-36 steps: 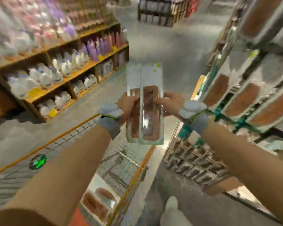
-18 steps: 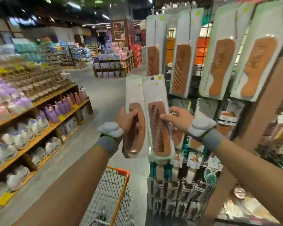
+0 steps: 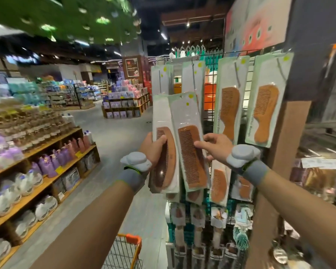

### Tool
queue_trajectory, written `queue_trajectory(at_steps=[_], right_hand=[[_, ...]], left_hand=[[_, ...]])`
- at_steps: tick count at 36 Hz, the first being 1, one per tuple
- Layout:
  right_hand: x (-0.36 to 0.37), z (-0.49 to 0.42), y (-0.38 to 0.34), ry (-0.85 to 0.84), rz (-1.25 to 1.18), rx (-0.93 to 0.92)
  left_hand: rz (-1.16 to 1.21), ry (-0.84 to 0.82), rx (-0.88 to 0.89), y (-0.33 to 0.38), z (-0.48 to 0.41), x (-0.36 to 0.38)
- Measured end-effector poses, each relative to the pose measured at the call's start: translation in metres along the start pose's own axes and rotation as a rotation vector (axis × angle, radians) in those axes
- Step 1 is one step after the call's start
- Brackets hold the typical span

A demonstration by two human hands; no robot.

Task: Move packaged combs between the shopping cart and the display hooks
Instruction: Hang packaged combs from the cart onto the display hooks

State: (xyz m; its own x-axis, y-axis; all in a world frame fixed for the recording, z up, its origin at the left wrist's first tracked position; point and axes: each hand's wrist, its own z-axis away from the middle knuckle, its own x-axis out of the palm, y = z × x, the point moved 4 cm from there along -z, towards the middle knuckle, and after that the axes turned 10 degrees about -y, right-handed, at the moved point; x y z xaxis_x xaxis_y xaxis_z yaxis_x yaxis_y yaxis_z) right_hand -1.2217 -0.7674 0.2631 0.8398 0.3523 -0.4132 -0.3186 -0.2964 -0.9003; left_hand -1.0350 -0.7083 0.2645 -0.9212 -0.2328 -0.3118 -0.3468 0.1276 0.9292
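Observation:
Two packaged wooden combs are held up side by side in front of the display rack. My left hand (image 3: 153,147) grips the curved comb pack (image 3: 164,144) around its left edge. My right hand (image 3: 214,145) pinches the straight-toothed comb pack (image 3: 189,140) at its right edge. Behind them, more comb packs (image 3: 230,98) hang on the wire grid's hooks (image 3: 237,65), some with handles (image 3: 266,100). The orange corner of the shopping cart (image 3: 131,241) shows at the bottom, below my left forearm.
A brown wooden post (image 3: 291,133) stands right of the grid. Brushes and smaller packs (image 3: 198,216) hang lower on the rack. Shelves of bottles (image 3: 47,160) line the left side of the aisle. A grey floor runs ahead towards a pallet display (image 3: 124,105).
The view has swung up from the cart to the rack. Both hands have lifted the two comb packs higher and closer to the hanging packs, keeping the same holds.

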Motion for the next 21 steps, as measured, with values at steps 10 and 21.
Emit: queue_trajectory(at_steps=[10, 21], right_hand=[[-0.025, 0.0, -0.009, 0.113, 0.071, -0.001], [-0.033, 0.004, -0.012, 0.129, 0.055, 0.002]], left_hand=[[0.043, 0.075, 0.027, 0.018, -0.007, 0.005], [-0.006, 0.119, 0.039, 0.02, -0.009, 0.006]])
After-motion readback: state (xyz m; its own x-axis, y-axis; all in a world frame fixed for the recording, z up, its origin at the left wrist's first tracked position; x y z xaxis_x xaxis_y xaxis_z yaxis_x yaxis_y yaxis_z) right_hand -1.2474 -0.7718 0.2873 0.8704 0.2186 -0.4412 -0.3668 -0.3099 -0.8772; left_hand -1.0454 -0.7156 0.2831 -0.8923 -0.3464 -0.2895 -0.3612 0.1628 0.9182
